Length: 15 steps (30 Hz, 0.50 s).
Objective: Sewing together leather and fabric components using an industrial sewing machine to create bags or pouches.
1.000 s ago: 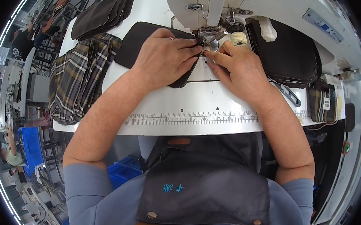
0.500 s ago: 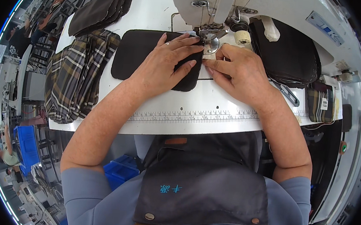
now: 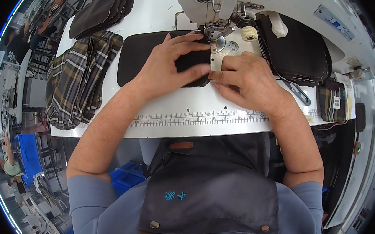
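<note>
Fabric panel [image 3: 141,57] lies flat under left hand [image 3: 171,63], beside right hand [image 3: 247,75].

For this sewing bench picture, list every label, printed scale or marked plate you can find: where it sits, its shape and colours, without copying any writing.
Printed ruler scale: along the table's front edge, a long band of dark ticks on white.
Nameplate: on the sewing machine body, upper right, narrow blue-grey strip.
Small tag: on the folded plaid fabric at right, white rectangle.
Embroidered mark: on the dark apron, blue.

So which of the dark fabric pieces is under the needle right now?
The flat dark rounded fabric panel pressed under the left hand; the other dark pieces sit stacked at upper left.
</note>
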Motion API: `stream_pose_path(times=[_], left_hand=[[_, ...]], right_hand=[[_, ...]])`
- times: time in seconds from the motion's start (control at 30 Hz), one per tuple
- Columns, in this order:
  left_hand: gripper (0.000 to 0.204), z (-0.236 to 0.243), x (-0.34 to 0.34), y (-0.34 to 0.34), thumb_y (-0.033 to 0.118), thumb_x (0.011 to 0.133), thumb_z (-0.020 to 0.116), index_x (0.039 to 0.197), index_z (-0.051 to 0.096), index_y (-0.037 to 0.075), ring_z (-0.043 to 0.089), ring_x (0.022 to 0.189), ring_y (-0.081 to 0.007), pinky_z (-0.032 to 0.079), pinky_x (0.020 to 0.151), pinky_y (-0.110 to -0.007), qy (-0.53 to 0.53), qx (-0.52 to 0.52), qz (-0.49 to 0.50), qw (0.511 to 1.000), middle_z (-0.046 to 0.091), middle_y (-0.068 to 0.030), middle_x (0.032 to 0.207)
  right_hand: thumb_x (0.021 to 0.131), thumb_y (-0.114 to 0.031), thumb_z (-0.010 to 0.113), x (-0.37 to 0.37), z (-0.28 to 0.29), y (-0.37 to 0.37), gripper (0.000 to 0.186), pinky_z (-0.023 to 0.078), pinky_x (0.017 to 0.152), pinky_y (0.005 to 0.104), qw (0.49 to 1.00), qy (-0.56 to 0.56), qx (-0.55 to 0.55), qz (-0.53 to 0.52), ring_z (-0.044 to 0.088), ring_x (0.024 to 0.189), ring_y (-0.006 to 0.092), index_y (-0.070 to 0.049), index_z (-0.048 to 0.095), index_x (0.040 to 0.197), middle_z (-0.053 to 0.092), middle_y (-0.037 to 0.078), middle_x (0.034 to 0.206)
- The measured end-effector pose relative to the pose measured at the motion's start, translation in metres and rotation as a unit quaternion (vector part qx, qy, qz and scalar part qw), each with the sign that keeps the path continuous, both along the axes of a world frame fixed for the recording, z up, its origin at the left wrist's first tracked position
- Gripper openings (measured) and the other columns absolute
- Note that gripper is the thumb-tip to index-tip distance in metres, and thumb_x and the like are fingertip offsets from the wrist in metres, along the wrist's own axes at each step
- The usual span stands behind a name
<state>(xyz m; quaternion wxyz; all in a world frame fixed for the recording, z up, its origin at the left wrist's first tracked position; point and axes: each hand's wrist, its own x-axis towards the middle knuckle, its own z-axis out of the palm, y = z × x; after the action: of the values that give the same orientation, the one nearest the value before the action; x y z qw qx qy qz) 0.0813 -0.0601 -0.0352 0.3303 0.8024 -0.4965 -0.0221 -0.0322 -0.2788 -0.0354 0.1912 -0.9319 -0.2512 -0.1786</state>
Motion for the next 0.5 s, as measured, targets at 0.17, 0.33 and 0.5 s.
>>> stream_pose_path(times=[0.17,0.33,0.5], left_hand=[[0.037,-0.001,-0.007,0.018,0.018,0.081,0.078,0.117,0.074,0.011,0.055,0.135,-0.0255,0.030,0.119,-0.059,-0.045,0.015,-0.104,0.993,0.064,-0.0056,0.137],[0.039,0.001,-0.013,0.013,0.011,0.079,0.077,0.118,0.075,0.012,0.054,0.136,-0.0291,0.029,0.120,-0.059,-0.037,0.038,-0.081,0.995,0.064,-0.0075,0.137],[0.036,-0.001,-0.014,0.011,0.017,0.082,0.077,0.117,0.075,0.014,0.056,0.132,-0.0260,0.032,0.119,-0.057,-0.059,0.045,-0.063,0.995,0.062,-0.0065,0.138]], right_hand=[[0.084,-0.024,0.072,-0.004,0.003,0.002,0.016,0.050,0.068,0.0423,1.000,0.013,-0.014,0.020,0.062,0.067,0.0285,-0.011,0.077,0.093,0.061,0.004,0.072],[0.078,-0.021,0.075,-0.002,-0.002,0.001,0.024,0.045,0.063,0.0379,0.999,0.013,0.014,0.045,0.055,0.060,0.0245,-0.011,0.077,0.100,0.053,0.002,0.064],[0.078,-0.020,0.075,-0.001,-0.002,0.002,0.023,0.045,0.064,0.0382,0.999,0.011,0.023,0.038,0.055,0.060,0.0247,-0.011,0.077,0.098,0.053,0.002,0.062]])
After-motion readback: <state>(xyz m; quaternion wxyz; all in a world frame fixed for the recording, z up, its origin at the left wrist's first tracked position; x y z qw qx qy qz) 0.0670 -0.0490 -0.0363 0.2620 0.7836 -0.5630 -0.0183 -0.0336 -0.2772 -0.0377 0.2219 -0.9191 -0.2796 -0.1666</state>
